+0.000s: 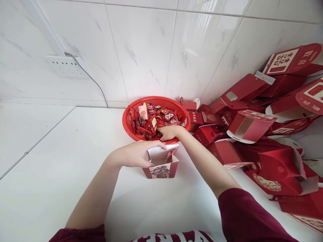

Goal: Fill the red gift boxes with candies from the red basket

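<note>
A small open-topped red and white gift box with a printed picture on its front stands upright on the white table. My left hand grips it from the left, with fingers and thumb around its upper rim. Part of the box's white inside shows. Just behind it is a red plastic basket filled with small wrapped packets, mostly red, some with white labels. My right hand reaches over the near rim into the packets. Its fingertips are buried among them, so what they hold, if anything, is hidden.
Many red gift boxes with white and gold print lie piled along the right side, close to my right forearm. A tiled wall rises behind the basket. A grey cable runs from a socket strip to the table.
</note>
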Motion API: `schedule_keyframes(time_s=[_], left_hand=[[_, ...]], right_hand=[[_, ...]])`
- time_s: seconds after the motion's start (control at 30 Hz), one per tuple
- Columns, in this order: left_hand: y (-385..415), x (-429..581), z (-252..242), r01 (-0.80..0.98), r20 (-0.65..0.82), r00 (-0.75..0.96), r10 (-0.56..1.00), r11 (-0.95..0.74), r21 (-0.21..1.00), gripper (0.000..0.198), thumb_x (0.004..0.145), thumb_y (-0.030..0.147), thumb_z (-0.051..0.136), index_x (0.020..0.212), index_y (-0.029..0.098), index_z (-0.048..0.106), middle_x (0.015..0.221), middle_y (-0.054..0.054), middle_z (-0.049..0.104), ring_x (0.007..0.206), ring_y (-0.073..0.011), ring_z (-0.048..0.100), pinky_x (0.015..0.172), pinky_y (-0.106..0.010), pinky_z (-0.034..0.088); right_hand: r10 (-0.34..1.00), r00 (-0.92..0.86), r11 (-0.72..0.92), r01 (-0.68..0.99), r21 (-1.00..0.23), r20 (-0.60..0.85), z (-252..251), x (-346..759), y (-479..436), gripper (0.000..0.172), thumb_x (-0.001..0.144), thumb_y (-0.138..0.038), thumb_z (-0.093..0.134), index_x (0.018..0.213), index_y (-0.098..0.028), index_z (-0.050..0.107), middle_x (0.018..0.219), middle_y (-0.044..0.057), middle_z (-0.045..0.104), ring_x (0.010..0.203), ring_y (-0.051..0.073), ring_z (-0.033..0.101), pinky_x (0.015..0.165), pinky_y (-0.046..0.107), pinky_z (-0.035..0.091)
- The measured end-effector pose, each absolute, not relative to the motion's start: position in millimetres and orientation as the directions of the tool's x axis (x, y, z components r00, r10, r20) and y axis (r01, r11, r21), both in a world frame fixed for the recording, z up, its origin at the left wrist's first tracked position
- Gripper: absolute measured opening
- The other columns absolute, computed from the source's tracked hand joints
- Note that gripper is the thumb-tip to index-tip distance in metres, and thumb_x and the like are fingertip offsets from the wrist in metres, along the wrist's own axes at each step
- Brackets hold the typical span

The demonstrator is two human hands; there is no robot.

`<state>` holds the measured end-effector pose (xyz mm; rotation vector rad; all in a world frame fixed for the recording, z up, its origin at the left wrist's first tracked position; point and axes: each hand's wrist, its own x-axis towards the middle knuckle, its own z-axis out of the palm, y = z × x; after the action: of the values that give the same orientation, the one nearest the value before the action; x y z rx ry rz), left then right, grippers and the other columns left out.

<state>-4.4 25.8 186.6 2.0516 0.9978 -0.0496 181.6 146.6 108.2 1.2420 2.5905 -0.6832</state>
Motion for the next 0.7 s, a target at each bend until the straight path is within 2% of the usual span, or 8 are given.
schedule_keyframes(time_s=[0.1, 0.17, 0.27, 0.37, 0.43, 0.5, 0.6, 0.7], left_hand=[[25.2, -3.9, 186.7, 0.666, -0.372, 0.682, 0.630, -0.324, 0.672, 0.060, 0.076, 0.023, 0.061, 0.133, 0.038, 0.053, 0.129, 0.003, 0.063, 0.097, -0.0202, 0.067, 0.071, -0.022, 0.049], [25.0, -4.0, 185.9, 0.666, -0.374, 0.680, 0.631, -0.318, 0.674, 0.059, 0.076, 0.024, 0.061, 0.133, 0.037, 0.053, 0.129, 0.002, 0.063, 0.094, -0.0196, 0.067, 0.070, -0.023, 0.049], [25.4, -4.8, 184.4, 0.678, -0.374, 0.671, 0.641, -0.326, 0.658, 0.060, 0.076, 0.024, 0.062, 0.133, 0.037, 0.053, 0.130, 0.002, 0.063, 0.092, -0.0193, 0.067, 0.072, -0.023, 0.050], [25.9, -6.0, 184.0, 0.677, -0.363, 0.673, 0.644, -0.341, 0.652, 0.059, 0.075, 0.024, 0.063, 0.133, 0.037, 0.053, 0.128, 0.002, 0.064, 0.094, -0.0193, 0.066, 0.074, -0.024, 0.050], [26.0, -6.4, 184.5, 0.672, -0.356, 0.678, 0.643, -0.346, 0.655, 0.059, 0.075, 0.024, 0.063, 0.132, 0.037, 0.054, 0.127, 0.003, 0.064, 0.096, -0.0189, 0.065, 0.075, -0.023, 0.050], [25.9, -6.5, 185.4, 0.673, -0.360, 0.677, 0.642, -0.341, 0.657, 0.059, 0.075, 0.024, 0.064, 0.132, 0.037, 0.053, 0.126, 0.003, 0.064, 0.094, -0.0181, 0.066, 0.075, -0.022, 0.050], [25.6, -6.0, 186.6, 0.668, -0.372, 0.678, 0.634, -0.319, 0.673, 0.060, 0.075, 0.022, 0.062, 0.133, 0.036, 0.052, 0.127, 0.002, 0.064, 0.087, -0.0162, 0.067, 0.073, -0.023, 0.051], [25.8, -5.3, 187.5, 0.657, -0.374, 0.686, 0.624, -0.311, 0.687, 0.062, 0.075, 0.020, 0.060, 0.134, 0.036, 0.052, 0.129, 0.001, 0.063, 0.090, -0.0175, 0.068, 0.073, -0.024, 0.052]], right_hand=[[0.689, -0.658, 0.547, 0.746, -0.379, -0.302, 103.3, 180.4, 147.9, 0.050, 0.068, -0.024, 0.079, 0.113, -0.009, 0.065, 0.119, 0.019, 0.069, 0.099, 0.031, 0.068, 0.077, 0.030, 0.051], [0.694, -0.674, 0.542, 0.720, -0.433, -0.251, 103.2, 184.8, 147.1, 0.039, 0.069, -0.018, 0.077, 0.106, -0.011, 0.068, 0.111, 0.016, 0.072, 0.095, 0.030, 0.069, 0.077, 0.031, 0.051], [0.710, -0.694, 0.535, 0.640, -0.552, -0.116, 106.5, 197.2, 143.4, 0.027, 0.081, -0.018, 0.068, 0.108, -0.016, 0.068, 0.109, 0.007, 0.074, 0.097, 0.023, 0.069, 0.086, 0.029, 0.051], [0.733, -0.679, 0.519, 0.525, -0.674, 0.036, 106.8, 208.1, 139.2, 0.027, 0.094, -0.025, 0.054, 0.119, -0.019, 0.062, 0.119, 0.005, 0.071, 0.105, 0.017, 0.068, 0.093, 0.028, 0.050], [0.771, -0.623, 0.442, 0.374, -0.815, 0.133, 103.3, 211.7, 137.8, 0.027, 0.096, -0.032, 0.054, 0.118, -0.019, 0.062, 0.116, 0.005, 0.072, 0.104, 0.018, 0.069, 0.089, 0.029, 0.053], [0.828, -0.527, 0.329, 0.183, -0.926, 0.191, 98.2, 213.0, 138.0, 0.029, 0.092, -0.039, 0.061, 0.113, -0.019, 0.063, 0.105, 0.005, 0.075, 0.095, 0.020, 0.071, 0.081, 0.030, 0.055], [0.879, -0.433, 0.220, -0.004, -0.975, 0.200, 92.3, 212.9, 139.7, 0.034, 0.083, -0.044, 0.072, 0.105, -0.020, 0.062, 0.090, 0.003, 0.075, 0.080, 0.018, 0.071, 0.071, 0.028, 0.056], [0.893, -0.410, 0.176, -0.057, -0.983, 0.184, 91.9, 212.5, 140.2, 0.035, 0.081, -0.046, 0.074, 0.100, -0.021, 0.059, 0.082, 0.000, 0.073, 0.071, 0.015, 0.069, 0.064, 0.024, 0.054]])
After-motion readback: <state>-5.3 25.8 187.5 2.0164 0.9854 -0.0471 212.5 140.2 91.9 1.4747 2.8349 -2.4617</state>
